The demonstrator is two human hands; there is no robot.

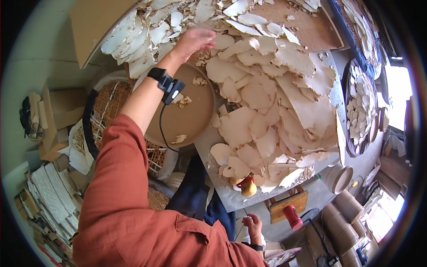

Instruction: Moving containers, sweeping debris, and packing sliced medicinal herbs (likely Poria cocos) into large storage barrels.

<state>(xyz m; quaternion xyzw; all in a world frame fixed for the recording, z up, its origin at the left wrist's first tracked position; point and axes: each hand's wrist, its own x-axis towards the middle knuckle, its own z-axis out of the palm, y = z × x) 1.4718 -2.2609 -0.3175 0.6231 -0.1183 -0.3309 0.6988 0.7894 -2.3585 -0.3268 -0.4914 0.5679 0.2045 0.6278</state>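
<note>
Pale clay shards (267,102) lie heaped just beyond the left hand (194,41), whose curled fingers rake them, gripping nothing visible; below its wrist waits the round tray (195,120). The right hand (253,224) hangs closed, its contents unclear.

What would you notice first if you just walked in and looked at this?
First, the big heap of pale, flat broken pieces covering the grey table in the middle and right. Next, the left hand, with a black wrist device on an orange sleeve, reaching up into the heap above a round brown tray. The right hand hangs low beside the table's near edge.
</note>
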